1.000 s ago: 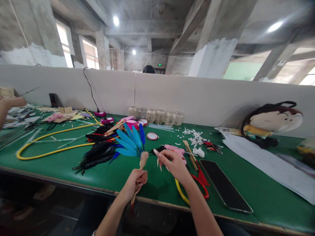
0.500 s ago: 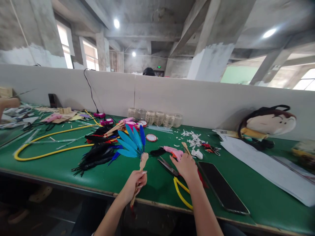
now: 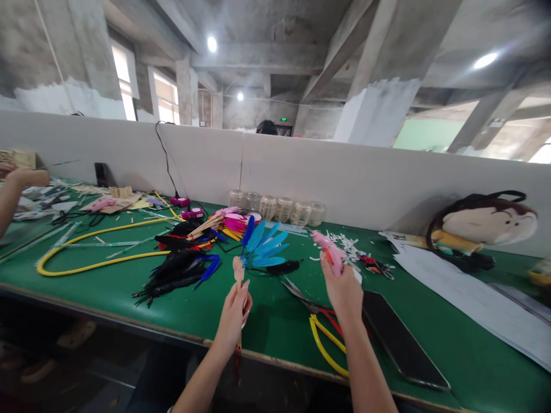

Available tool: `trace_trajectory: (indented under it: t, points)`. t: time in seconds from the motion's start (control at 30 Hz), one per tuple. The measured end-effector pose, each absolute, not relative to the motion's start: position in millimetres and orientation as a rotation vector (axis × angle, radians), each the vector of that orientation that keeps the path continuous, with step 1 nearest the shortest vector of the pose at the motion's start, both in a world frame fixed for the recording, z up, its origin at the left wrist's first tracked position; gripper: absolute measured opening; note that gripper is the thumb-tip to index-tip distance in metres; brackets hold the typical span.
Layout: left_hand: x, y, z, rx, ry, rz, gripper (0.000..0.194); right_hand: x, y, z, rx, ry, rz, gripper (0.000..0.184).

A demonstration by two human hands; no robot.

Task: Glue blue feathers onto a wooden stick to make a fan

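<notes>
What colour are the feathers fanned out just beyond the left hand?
Bright blue: the feathers beyond the left hand show best in the head view.

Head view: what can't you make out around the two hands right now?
All in the head view:
- The left hand hides the middle of the wooden stick.
- The right hand hides the lower part of the pink object, so its kind is unclear.
- The left edge cuts off a co-worker's arm.
</notes>
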State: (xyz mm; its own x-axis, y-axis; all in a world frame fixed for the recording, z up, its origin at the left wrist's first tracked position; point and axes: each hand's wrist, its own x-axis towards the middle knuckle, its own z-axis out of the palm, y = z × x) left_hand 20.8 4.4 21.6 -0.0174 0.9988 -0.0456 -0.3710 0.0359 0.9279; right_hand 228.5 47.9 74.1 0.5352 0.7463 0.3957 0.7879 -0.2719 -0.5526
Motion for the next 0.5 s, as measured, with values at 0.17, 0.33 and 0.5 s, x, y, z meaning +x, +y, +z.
trace_trajectory:
  t: [0.17, 0.33, 0.5]
  points:
    - [21, 2, 25, 0.848, 0.971, 1.343, 0.047, 213, 27, 91, -1.593, -1.199, -0.293, 0.038]
    - [22, 2, 24, 0.878, 0.961, 1.316, 0.048, 198, 18, 87, -1.39, -1.491, -0.523, 0.037]
    - [24, 1, 26, 0.912, 0.939, 1.294, 0.048, 187, 22, 74, -1.412, -1.582, -0.797, 0.042]
